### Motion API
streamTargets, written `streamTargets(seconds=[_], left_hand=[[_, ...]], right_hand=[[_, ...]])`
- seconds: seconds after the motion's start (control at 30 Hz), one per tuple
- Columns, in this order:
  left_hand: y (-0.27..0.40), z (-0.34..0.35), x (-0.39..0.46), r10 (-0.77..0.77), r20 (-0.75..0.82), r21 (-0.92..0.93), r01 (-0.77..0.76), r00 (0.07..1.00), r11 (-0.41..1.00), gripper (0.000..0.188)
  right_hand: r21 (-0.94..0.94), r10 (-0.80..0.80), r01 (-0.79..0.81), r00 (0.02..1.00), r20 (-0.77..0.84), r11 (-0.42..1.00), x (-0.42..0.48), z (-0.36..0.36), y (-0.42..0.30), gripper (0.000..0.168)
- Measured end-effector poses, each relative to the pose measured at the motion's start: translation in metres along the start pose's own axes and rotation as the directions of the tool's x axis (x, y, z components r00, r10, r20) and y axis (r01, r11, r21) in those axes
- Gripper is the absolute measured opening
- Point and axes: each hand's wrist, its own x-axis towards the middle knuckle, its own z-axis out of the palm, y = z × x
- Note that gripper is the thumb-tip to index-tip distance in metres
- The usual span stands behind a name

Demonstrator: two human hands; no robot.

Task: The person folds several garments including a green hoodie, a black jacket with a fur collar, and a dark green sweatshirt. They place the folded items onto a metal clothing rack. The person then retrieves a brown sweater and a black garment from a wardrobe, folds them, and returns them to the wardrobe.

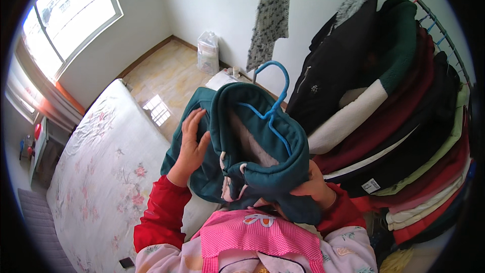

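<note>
In front of my chest is a dark teal hooded sweatshirt (201,193) with a pale fleecy lining and pinkish drawstrings (227,187). A blue clothes hanger (272,112) sits inside its neck, with the hook rising above the hood. My left hand (192,151) lies flat on the shoulder at the left, thumb apart from the fingers. On the other side my right hand (315,187) grips the fabric below the hood; part of its fingers is hidden by the cloth.
A curved rail (435,19) on the right carries several garments, among them a black coat (333,64) with a fur-trimmed hood. A spotted knit garment (269,19) hangs by the wall. At left lies a bed with a floral cover (98,182). A filled plastic bag (208,53) stands beyond.
</note>
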Motion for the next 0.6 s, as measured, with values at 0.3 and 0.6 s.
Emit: streamTargets(seconds=[0.3,0.6], left_hand=[[-0.01,0.065,0.042,0.027,0.251,-0.279,0.046,0.968,0.959,0.056],[-0.064,0.14,0.16,0.273,0.429,-0.477,-0.041,0.861,0.878,0.064]], right_hand=[[-0.051,-0.179,0.171,0.944,-0.279,0.984,0.046,-0.038,-0.048,0.054],[-0.355,-0.508,0.369,0.699,-0.504,0.859,0.127,-0.068,-0.144,0.049]])
